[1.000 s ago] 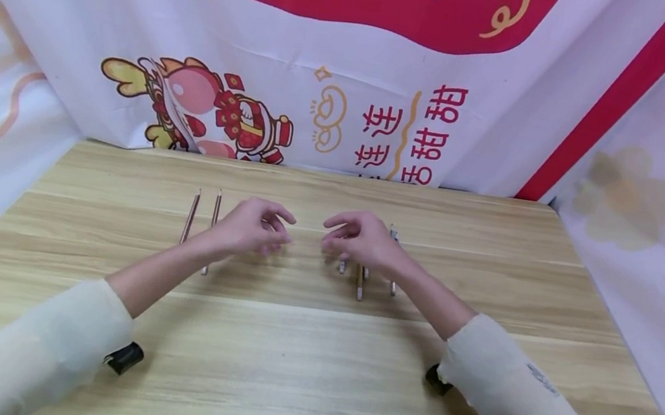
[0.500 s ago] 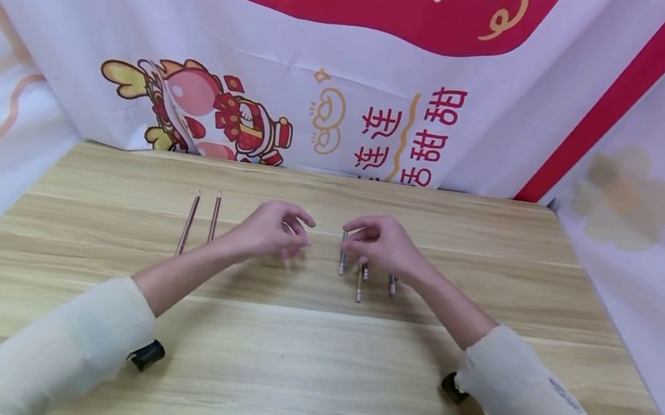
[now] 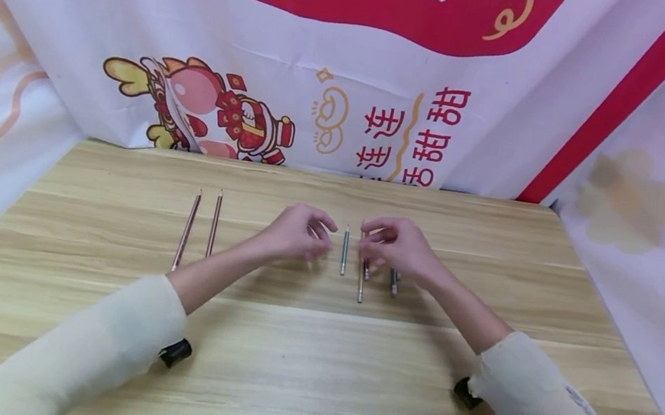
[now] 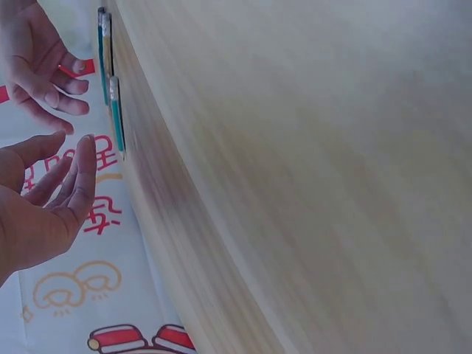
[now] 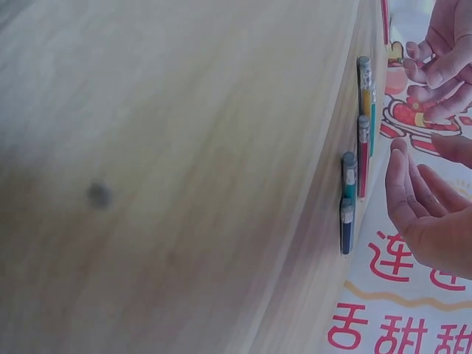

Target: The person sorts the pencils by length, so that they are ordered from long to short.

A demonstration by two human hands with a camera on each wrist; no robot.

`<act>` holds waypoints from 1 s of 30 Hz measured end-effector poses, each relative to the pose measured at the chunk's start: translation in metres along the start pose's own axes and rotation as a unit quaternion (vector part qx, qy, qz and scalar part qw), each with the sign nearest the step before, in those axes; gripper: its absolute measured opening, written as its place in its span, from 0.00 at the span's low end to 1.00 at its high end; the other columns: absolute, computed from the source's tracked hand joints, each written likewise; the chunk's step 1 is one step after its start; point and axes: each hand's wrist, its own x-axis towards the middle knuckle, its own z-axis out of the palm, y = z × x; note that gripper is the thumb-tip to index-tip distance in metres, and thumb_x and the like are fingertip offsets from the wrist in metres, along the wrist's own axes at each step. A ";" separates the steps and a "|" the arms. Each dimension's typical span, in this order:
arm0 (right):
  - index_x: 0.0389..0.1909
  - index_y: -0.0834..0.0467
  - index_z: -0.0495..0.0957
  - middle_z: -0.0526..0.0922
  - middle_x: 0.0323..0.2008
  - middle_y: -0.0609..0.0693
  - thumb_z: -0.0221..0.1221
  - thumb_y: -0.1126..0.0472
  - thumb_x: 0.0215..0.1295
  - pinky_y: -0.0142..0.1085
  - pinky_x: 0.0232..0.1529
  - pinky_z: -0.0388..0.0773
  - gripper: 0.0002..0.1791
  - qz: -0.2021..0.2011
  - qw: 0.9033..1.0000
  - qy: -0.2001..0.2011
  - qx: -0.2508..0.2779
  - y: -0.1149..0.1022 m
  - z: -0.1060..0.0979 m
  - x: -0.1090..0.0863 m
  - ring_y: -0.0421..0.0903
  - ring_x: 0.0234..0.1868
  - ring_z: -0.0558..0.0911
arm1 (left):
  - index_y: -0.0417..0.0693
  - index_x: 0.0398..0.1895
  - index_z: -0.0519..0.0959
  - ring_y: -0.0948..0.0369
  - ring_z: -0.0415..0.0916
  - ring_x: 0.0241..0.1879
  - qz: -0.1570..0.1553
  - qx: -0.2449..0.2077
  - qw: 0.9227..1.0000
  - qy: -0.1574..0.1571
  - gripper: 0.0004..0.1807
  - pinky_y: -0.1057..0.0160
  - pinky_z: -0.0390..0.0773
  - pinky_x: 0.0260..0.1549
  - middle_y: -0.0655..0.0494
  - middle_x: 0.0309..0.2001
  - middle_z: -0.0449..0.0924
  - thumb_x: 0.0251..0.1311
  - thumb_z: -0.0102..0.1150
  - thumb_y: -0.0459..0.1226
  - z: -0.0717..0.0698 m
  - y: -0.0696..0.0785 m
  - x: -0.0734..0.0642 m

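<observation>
My left hand point(image 3: 305, 233) hovers over the table with fingers loosely bent, nothing in its grasp. Just right of its fingertips lies a green pencil point(image 3: 345, 250), eraser end toward me. My right hand point(image 3: 398, 249) is above a small group of pencils, fingers bent and apart, also holding nothing. Under or beside it lie a yellow pencil point(image 5: 366, 99), a red pencil point(image 5: 362, 166) and a dark blue pencil point(image 5: 346, 230); the hand partly covers them in the head view. The wrist views show both hands raised off the pencils, fingertips facing each other.
Two reddish-brown pencils point(image 3: 186, 229) lie on the left of the wooden table point(image 3: 295, 379), behind my left forearm. A printed white and red cloth point(image 3: 305, 40) hangs along the table's back edge, with more cloth at both sides.
Both hands have moved to the right over the table, keeping their loose finger shape. The green pencil, formerly behind my right hand, is now uncovered between the hands. The pencils stay in place.
</observation>
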 end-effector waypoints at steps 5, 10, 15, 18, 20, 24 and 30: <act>0.63 0.72 0.75 0.85 0.49 0.69 0.61 0.70 0.72 0.48 0.45 0.91 0.21 0.002 1.000 0.002 -0.003 0.005 -0.006 -0.001 0.62 0.46 0.88 | 0.29 0.57 0.80 0.47 0.84 0.31 0.002 0.003 1.000 0.002 0.20 0.57 0.91 0.30 0.42 0.39 0.86 0.60 0.66 0.23 0.010 0.003 0.008; 0.64 0.73 0.73 0.85 0.50 0.69 0.60 0.71 0.72 0.45 0.44 0.91 0.22 0.005 1.000 0.004 -0.004 0.010 -0.011 0.000 0.62 0.46 0.87 | 0.29 0.56 0.80 0.48 0.84 0.32 0.010 0.011 1.000 0.009 0.20 0.62 0.90 0.28 0.43 0.38 0.86 0.59 0.65 0.22 0.018 0.002 0.016; 0.64 0.74 0.72 0.85 0.49 0.69 0.59 0.72 0.71 0.43 0.42 0.91 0.22 0.009 1.000 0.014 -0.014 0.013 -0.016 -0.001 0.63 0.46 0.87 | 0.28 0.55 0.79 0.48 0.84 0.33 0.016 0.016 1.000 0.012 0.18 0.58 0.91 0.31 0.42 0.39 0.85 0.61 0.66 0.23 0.026 0.005 0.023; 0.64 0.74 0.72 0.85 0.49 0.68 0.60 0.72 0.71 0.42 0.42 0.91 0.23 0.010 1.000 0.017 -0.022 0.014 -0.017 -0.002 0.63 0.45 0.87 | 0.28 0.54 0.80 0.48 0.84 0.33 0.014 0.021 1.000 0.018 0.18 0.59 0.91 0.31 0.42 0.38 0.84 0.60 0.66 0.22 0.030 0.007 0.026; 0.64 0.74 0.73 0.86 0.49 0.68 0.60 0.71 0.71 0.41 0.41 0.91 0.22 0.011 0.999 0.017 -0.030 0.015 -0.018 -0.001 0.62 0.45 0.87 | 0.29 0.54 0.80 0.50 0.83 0.33 0.015 0.033 0.999 0.024 0.18 0.62 0.90 0.30 0.43 0.38 0.85 0.60 0.67 0.22 0.032 0.007 0.028; 0.63 0.73 0.74 0.86 0.48 0.67 0.60 0.70 0.71 0.38 0.40 0.91 0.21 0.011 0.999 0.021 -0.039 0.017 -0.021 -0.001 0.59 0.44 0.87 | 0.30 0.52 0.82 0.55 0.82 0.34 0.030 0.062 0.997 0.040 0.17 0.69 0.86 0.29 0.44 0.37 0.85 0.58 0.67 0.22 0.034 0.008 0.035; 0.62 0.73 0.75 0.85 0.47 0.68 0.60 0.71 0.71 0.36 0.34 0.90 0.21 0.022 0.998 0.035 -0.037 0.020 -0.027 -0.001 0.56 0.41 0.89 | 0.30 0.50 0.83 0.57 0.81 0.34 0.052 0.092 0.993 0.051 0.17 0.71 0.83 0.30 0.44 0.35 0.85 0.55 0.65 0.21 0.040 0.009 0.046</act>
